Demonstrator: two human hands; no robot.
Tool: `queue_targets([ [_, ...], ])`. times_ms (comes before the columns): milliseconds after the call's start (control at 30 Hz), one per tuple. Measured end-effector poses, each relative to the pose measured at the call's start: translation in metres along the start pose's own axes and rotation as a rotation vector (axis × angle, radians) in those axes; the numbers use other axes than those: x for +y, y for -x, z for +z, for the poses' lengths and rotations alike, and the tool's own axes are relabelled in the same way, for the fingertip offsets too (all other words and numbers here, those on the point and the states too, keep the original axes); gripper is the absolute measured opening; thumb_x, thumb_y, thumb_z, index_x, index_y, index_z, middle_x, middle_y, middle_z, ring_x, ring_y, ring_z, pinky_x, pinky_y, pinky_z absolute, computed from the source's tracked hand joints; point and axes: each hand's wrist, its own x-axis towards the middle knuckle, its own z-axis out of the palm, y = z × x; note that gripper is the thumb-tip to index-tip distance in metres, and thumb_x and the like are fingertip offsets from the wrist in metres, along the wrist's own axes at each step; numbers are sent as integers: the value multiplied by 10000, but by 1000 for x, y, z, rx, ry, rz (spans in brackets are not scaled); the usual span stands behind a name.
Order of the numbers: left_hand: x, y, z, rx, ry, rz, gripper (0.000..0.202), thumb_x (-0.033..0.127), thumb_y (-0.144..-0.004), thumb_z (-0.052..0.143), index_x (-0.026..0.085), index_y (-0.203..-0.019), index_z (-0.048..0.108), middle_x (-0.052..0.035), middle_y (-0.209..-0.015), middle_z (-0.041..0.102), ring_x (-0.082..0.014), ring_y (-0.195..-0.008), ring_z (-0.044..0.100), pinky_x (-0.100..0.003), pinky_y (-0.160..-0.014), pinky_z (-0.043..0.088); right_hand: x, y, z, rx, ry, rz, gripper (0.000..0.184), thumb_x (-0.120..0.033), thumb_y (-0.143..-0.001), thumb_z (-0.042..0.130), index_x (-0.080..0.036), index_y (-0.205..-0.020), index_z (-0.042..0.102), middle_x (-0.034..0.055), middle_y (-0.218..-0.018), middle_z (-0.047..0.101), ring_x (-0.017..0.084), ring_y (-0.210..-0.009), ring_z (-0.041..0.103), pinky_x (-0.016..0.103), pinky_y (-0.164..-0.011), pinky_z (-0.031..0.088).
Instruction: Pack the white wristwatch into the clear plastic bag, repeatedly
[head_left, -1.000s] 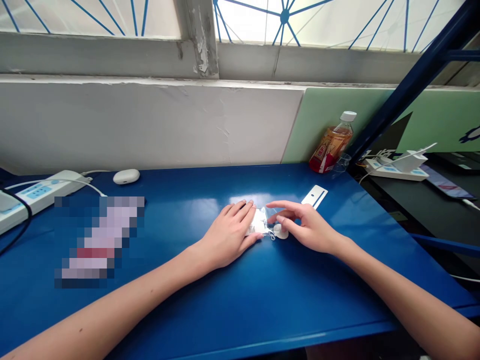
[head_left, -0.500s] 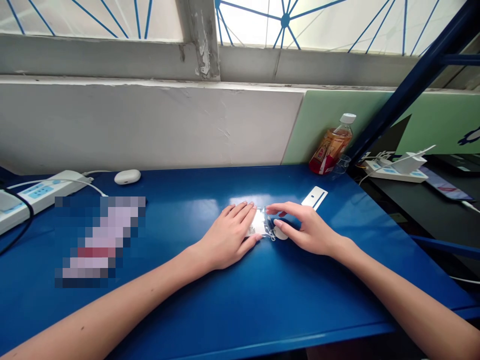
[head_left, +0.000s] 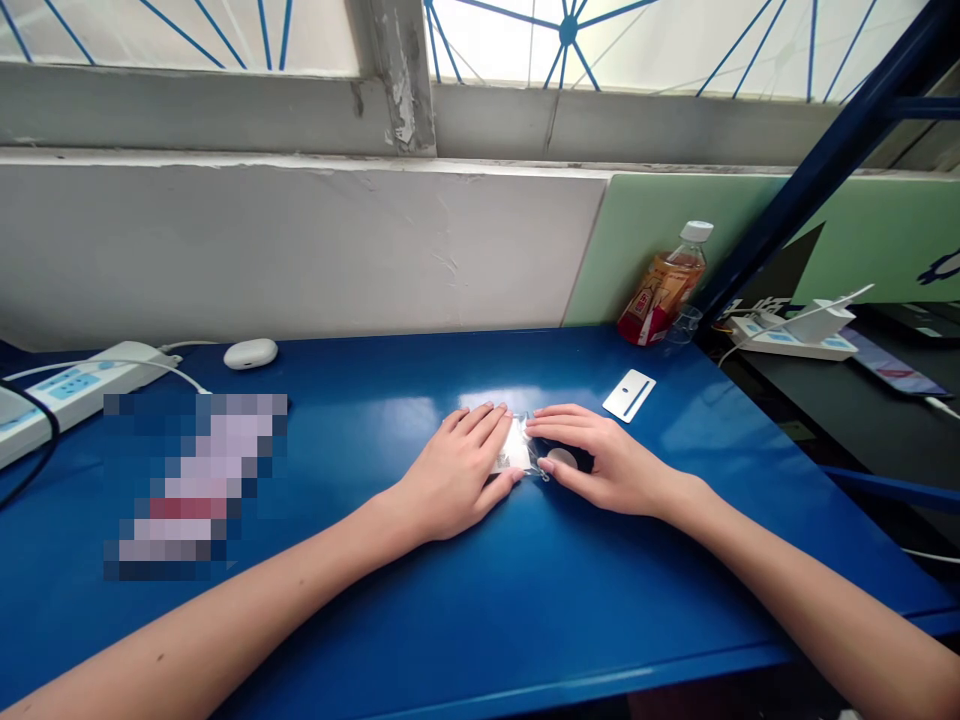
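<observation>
Here we are at the blue tabletop (head_left: 480,610), and 2 hands are meeting over 1 small clear packet (head_left: 516,447). The packet is lying flat near the middle, its left part hiding beneath the left hand (head_left: 457,478). That hand's fingers are stretching straight and lying over it, holding it down rather than gripping. On the other side, the right hand (head_left: 600,455) is arching, fingers and thumb standing apart, clenching nothing; the fingertips are reaching the packet's right edge, though whether they are pressing on it I cannot tell. A pale round disc (head_left: 561,459) is showing between thumb and fingers, just beside the packet.

So where is the danger lurking? The packet is looking thin and slick: if the left hand is bearing down too lightly, a tug could be sending it skidding. The clear film is crinkling at the right end, so a hard pull could be tearing it and letting the contents slip out. And that disc is sitting close to the thumb; a careless sweep could be knocking it away. The white card (head_left: 630,396) is lying well apart, facing less risk.
</observation>
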Motion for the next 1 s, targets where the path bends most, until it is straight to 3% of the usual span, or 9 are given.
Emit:
queue_targets([
  [300, 1, 0, 0, -14, -8, -5, 616, 475, -1028, 319, 44, -1461, 396, -199, -1513, 425, -326, -1409, 389, -486, -1131, 303, 0, 0, 2, -49, 114, -47, 343, -287, -920, 597, -174, -1242, 633, 136, -1238, 684, 293, -1228, 578, 454, -1005, 529],
  [633, 0, -3, -1, -21, 24, 7, 567, 436, -1016, 362, 63, -1435, 440, -195, -1479, 474, -349, -1384, 422, -522, -1110, 329, -12, 3, 11, -68, 341, -115, 460, -339, -956, 541, -55, -1316, 578, 220, -1360, 597, 350, -1341, 491, 495, -1093, 469],
  [867, 1, -4, 1, -24, 8, 4, 553, 392, -997, 403, 77, -1451, 412, -192, -1498, 450, -353, -1398, 396, -528, -1118, 309, -18, -6, 9, -105, 446, -202, 384, -319, -979, 494, -30, -1147, 683, 204, -1285, 653, 314, -1195, 618, 448, -1037, 525],
  [1000, 1, -4, 1, -20, 15, 17, 553, 393, -997, 406, 50, -1430, 434, -222, -1476, 465, -359, -1395, 397, -534, -1122, 311, -18, -10, 10, -92, 484, -229, 346, -295, -972, 492, -39, -1027, 718, 214, -1385, 582, 319, -1251, 579, 440, -1053, 510],
])
